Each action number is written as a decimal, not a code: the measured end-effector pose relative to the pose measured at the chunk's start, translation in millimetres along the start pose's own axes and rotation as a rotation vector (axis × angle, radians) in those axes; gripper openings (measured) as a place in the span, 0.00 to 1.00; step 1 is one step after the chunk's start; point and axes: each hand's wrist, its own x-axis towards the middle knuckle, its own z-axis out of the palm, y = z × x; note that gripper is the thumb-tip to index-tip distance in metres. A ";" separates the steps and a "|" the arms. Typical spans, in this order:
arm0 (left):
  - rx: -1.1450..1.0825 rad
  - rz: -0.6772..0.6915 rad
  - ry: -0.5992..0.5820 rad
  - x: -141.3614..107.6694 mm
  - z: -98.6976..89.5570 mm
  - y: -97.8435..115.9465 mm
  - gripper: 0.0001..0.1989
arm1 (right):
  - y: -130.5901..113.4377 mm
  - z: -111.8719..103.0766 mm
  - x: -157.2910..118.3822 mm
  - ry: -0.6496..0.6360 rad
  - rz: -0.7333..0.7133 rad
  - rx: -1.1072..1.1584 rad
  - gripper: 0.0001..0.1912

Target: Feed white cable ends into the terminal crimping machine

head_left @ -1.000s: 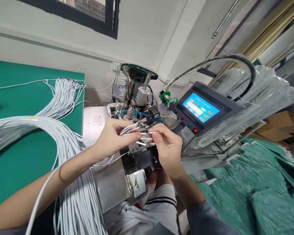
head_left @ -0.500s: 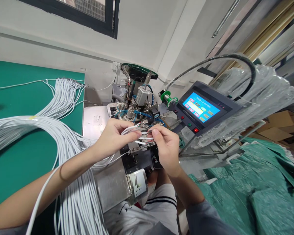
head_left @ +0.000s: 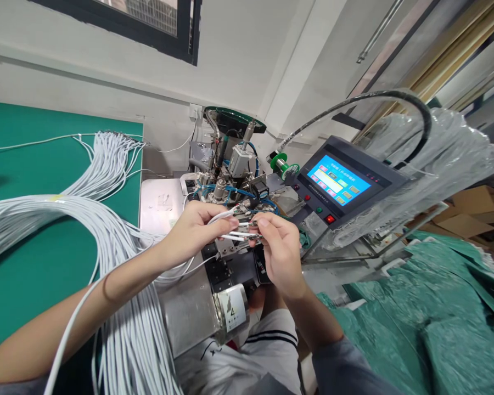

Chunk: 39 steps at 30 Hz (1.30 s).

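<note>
My left hand (head_left: 201, 227) pinches several white cables (head_left: 235, 237) between thumb and fingers, their ends pointing right. At those ends, my right hand (head_left: 280, 244) is closed with thumb against forefinger on the small metal-tipped cable ends (head_left: 253, 225). The fingertips partly cover what it grips. Both hands are in front of a small bench machine (head_left: 234, 164) with pneumatic parts and blue tubes. A thick bundle of white cables (head_left: 125, 307) hangs over the table edge beside my left forearm.
On the green table (head_left: 20, 307) lies more of the cable bundle, its tipped ends (head_left: 115, 142) at the back. A control panel (head_left: 337, 181) with a lit screen stands right of the machine. Green plastic sheeting (head_left: 448, 323) and cardboard boxes (head_left: 473, 211) are at the right.
The loose cable ends between my hands have drawn closer together and lie more in line. My right fingers have shifted slightly over the tips; my left hand has hardly moved.
</note>
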 end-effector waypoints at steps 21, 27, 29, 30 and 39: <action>-0.067 -0.101 -0.119 1.8 3.4 -6.5 0.20 | -25.1 -0.9 15.5 -0.030 -0.175 -0.312 0.07; -0.066 -0.130 0.023 3.0 5.9 -9.3 0.16 | -19.1 -2.4 13.1 0.019 -0.113 -0.280 0.08; -0.052 -0.122 -0.013 2.2 5.5 -10.2 0.18 | -17.2 -2.4 13.1 0.030 -0.102 -0.251 0.06; -0.053 -0.122 -0.030 1.7 5.2 -10.5 0.19 | -16.2 -2.3 13.1 0.032 -0.096 -0.233 0.06; -0.089 -0.100 -0.079 -0.2 4.7 -7.9 0.19 | -11.8 -1.4 10.8 0.030 -0.092 -0.180 0.05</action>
